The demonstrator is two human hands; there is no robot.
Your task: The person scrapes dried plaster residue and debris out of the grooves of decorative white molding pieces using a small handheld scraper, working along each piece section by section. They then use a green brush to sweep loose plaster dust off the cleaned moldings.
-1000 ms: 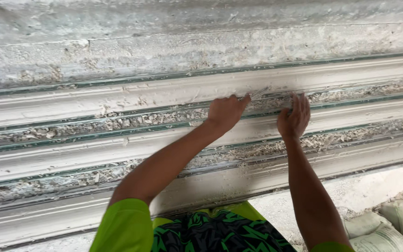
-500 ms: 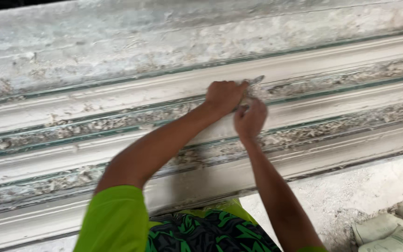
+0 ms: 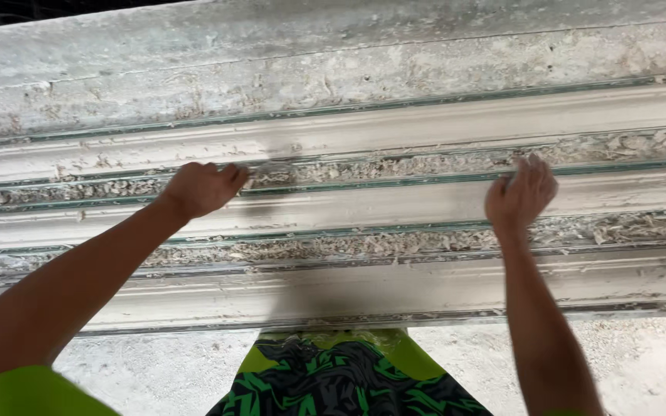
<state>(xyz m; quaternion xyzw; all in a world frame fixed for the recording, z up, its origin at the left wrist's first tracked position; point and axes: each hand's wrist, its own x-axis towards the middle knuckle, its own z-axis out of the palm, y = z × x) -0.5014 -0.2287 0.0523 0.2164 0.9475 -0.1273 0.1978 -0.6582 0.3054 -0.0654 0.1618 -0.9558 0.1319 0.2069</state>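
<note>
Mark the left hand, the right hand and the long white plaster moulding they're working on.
left hand (image 3: 200,187), head view, back of the closed hand.
right hand (image 3: 521,192), head view, back of the hand.
long white plaster moulding (image 3: 379,206), head view, smooth ridge between the two hands.

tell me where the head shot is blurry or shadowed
Head view: the left hand and the small tool tip beside it are motion-smeared; the right hand is slightly soft; a dim shadow lies on the long white plaster moulding below; lighting is flat, without glare.

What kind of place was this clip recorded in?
Probably a plaster moulding workshop: long white cornice mouldings lie side by side, plaster crumbs fill the channels between them, and the floor is dusty and rough.
</note>
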